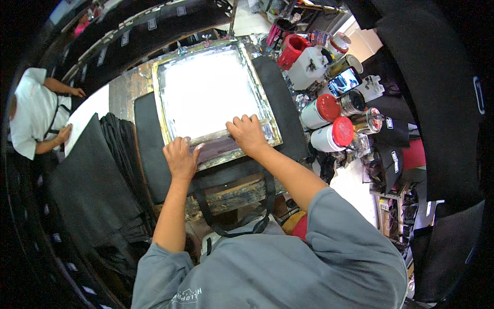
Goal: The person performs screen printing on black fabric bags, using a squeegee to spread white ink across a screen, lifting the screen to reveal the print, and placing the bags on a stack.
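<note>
A screen-printing frame [157, 98] with a brightly lit white mesh lies on a black fabric bag [282, 98] on the worktable. Across the near part of the mesh runs a squeegee [212, 135], a long narrow bar. My left hand [180, 158] grips its left end, thumb on the near side. Towards the other end, my right hand [248, 135] has its fingers bent over the bar. Greyish-purple ink shows on the mesh between the squeegee and the near rim. The bag's strap [226, 233] hangs over the table's front edge against me.
Stacked black bags [98, 170] lie to the left, near a white sheet [95, 116] and a co-worker [38, 113]. On the right crowd red-lidded tubs [324, 139], a white jug [307, 68], a red bucket [293, 50], several jars and a lit phone [343, 82].
</note>
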`<state>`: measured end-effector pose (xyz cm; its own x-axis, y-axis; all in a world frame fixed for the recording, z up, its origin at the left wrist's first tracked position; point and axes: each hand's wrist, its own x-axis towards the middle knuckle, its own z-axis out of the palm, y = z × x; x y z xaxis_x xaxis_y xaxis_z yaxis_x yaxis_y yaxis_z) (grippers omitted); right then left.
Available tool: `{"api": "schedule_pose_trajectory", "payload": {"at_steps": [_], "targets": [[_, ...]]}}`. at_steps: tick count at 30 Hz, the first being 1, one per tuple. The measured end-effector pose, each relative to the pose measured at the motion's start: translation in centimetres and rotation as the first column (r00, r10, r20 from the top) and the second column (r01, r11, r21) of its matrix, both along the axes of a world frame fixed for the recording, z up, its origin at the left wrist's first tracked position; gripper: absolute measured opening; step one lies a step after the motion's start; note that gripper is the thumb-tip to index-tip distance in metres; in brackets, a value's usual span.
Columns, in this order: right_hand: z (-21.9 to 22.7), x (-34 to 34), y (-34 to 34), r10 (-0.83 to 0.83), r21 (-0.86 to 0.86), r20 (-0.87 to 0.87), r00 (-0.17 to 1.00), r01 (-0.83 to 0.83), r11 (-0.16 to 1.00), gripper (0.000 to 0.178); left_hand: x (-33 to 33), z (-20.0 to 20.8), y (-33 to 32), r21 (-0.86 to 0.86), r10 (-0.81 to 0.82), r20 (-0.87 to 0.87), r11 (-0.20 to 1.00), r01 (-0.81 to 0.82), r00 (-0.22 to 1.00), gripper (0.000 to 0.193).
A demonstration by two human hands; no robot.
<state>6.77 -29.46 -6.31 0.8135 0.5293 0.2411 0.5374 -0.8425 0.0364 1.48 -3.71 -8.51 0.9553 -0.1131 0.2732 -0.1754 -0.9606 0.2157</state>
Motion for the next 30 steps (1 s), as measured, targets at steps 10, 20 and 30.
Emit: {"api": "schedule_pose_trajectory", "payload": {"at_steps": [10,20,30], "targets": [[2.5,-3.8,0.1,-0.057,0.018,-0.244,0.968,0.063,0.998,0.053,-9.8,-2.9,6.1,0.052,0.246,-0.216,0.969,-0.241,0.945,0.089],[9.1,-4.2,-0.3,-0.015,0.229,-0.062,0.998,0.029,0.973,0.058,-8.9,0.6,4.7,-0.662,0.311,-0.013,0.71,-0.241,0.95,0.054],[21.9,6.3,1.5,-0.071,0.372,0.366,0.928,-0.076,0.925,0.061,-6.9,-2.1,7.7,-0.013,0.646,-0.325,0.727,-0.687,0.69,0.107]]}}
